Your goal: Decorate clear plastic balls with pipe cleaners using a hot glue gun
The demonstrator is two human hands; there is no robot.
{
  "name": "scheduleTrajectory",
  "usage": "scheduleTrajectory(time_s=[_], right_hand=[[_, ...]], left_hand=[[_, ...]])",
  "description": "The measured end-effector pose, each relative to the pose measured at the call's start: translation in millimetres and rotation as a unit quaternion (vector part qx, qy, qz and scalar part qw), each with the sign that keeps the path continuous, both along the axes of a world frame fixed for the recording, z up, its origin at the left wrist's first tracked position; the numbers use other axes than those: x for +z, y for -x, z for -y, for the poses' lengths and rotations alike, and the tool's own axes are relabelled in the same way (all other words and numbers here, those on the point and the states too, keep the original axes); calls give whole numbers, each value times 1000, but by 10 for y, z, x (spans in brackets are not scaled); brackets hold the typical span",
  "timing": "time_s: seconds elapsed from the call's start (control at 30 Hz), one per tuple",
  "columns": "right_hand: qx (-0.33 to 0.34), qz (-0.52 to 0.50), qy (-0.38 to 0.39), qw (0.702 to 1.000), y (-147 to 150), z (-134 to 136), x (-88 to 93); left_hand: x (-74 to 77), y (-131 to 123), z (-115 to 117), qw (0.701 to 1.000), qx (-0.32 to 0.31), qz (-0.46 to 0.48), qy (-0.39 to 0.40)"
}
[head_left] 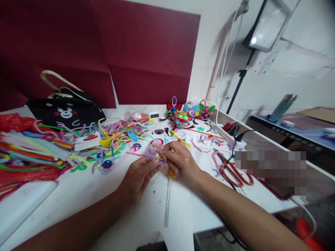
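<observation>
Two bare hands meet over the middle of a white table [110, 202], brought together around a purple fuzzy ring [149, 152] with a clear, glossy middle. The left hand [138, 172] pinches the ring between thumb and fingers, lifted above the surface, well in from the near edge. The right hand [183, 160] curls its fingers at the ring's right side; whether they grip its rim or a yellow piece [171, 173] below them, one cannot tell. A translucent stick [167, 205] runs from beneath that hand toward the near edge.

The ring looks light and soft, probably bendable wire under fuzz (the clear middle is likely smoother and more slippery). The best hold would seem to be a gentle pinch on the fuzzy rim, since a hard squeeze could bend its outline or smudge the center.

Loose pipe cleaners [44, 146] heap toward the left edge, with a black bag [65, 115] near the far left corner. Several bright animal-head ornaments [181, 120] cluster by the far edge, right of a small digital clock [154, 115]. Red-handled scissors [234, 176] lie near the right edge.
</observation>
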State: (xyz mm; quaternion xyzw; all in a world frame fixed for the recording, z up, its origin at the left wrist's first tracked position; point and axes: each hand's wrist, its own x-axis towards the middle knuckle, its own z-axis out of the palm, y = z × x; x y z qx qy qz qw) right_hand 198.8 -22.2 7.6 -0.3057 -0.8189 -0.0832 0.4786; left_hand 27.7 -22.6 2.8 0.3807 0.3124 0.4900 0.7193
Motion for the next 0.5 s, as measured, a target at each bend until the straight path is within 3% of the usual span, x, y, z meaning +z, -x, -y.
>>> scheduleTrajectory(time_s=[0.5], right_hand=[[1,-13,15,1000,-10,-40,-46]], left_hand=[[-2,-8,-5,1000,5,-12,11]])
